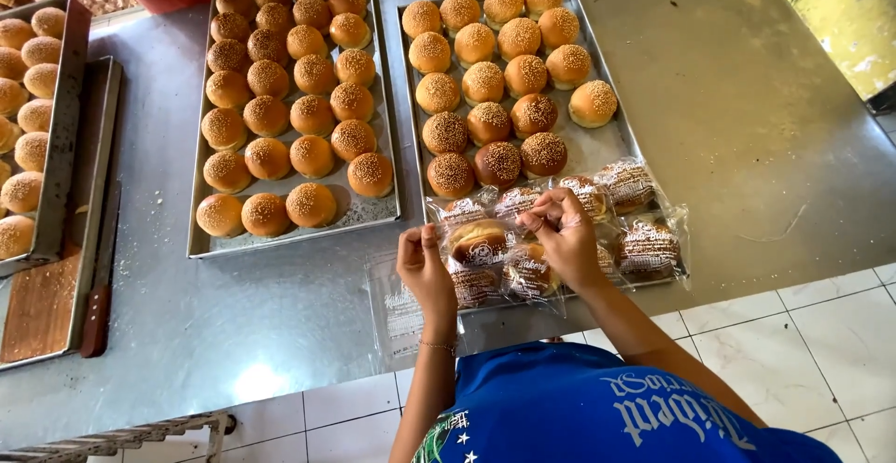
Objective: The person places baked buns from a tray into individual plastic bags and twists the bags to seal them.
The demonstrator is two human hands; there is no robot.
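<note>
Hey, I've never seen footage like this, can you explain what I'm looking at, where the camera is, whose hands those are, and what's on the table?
There is no machine here. One camera sits on a person's head and looks down, so you see their own two bare hands from above, with their blue shirt at the bottom edge. The left hand and right hand together hold a clear printed bag with a bun inside, pinching its top corners. Below them lie more bagged buns and a few empty bags. On the steel table stand two trays: the left tray is nearly full of sesame buns, and the right tray is partly emptied. At the far left are more trays of buns and a wooden board with a knife beside it.
</note>
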